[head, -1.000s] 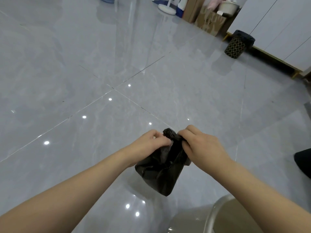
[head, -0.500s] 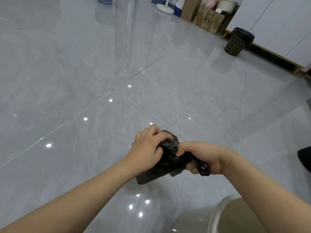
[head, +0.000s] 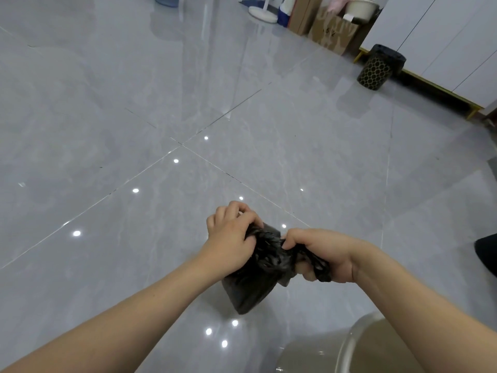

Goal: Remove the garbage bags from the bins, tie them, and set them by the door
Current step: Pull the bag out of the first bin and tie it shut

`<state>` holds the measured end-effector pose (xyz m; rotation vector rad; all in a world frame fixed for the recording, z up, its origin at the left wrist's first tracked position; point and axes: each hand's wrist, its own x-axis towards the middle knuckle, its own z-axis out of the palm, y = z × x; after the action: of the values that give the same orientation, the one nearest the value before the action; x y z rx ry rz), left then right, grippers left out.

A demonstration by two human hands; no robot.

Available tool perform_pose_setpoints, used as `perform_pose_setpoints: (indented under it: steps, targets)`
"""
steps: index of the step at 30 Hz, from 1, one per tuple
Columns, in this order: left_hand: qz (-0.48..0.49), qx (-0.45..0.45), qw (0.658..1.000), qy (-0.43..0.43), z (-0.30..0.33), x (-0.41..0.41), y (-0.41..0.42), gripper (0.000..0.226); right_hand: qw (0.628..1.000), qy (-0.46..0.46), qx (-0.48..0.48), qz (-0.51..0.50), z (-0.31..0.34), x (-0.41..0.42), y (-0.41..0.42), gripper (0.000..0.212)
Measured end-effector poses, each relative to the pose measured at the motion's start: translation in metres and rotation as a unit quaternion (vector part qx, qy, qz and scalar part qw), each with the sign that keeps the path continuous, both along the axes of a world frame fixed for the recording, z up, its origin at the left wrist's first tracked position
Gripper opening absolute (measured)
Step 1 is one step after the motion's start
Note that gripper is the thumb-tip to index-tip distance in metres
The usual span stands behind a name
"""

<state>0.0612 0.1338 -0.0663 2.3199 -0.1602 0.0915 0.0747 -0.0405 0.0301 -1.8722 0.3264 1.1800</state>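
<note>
Floor; hand-hidden bag neck

We're inside a home, by the look of it, a wide room floored in glossy grey tiles that mirror the ceiling lights. Along the far wall stand white cabinet doors raised on a gold-coloured base. Beside them sits a small black bin with a honeycomb pattern and a dark liner. Cardboard boxes lean in the corner with a cream basin on top, next to a white round stand base.
</note>
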Motion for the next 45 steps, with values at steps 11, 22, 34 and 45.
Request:
perform_pose_setpoints:
  steps: [11,22,34,45]
  targets:
    - [-0.104,-0.108,0.989,0.003,0.006,-0.031,0.019,0.027,0.997,-0.039,-0.012,-0.061,-0.012,0.005,-0.005,0.023]
    - [0.071,-0.180,0.973,0.122,-0.002,-0.005,0.032,0.032,0.981,-0.160,0.002,-0.109,-0.016,0.008,-0.019,0.013]
    - [0.118,-0.583,0.742,0.308,0.005,0.010,0.048,0.020,0.830,-0.220,-0.394,0.329,-0.043,0.009,-0.019,0.021]
    - [0.010,0.237,0.970,0.047,-0.007,-0.019,0.024,0.008,0.949,-0.011,0.031,-0.313,-0.028,0.016,-0.025,0.024]
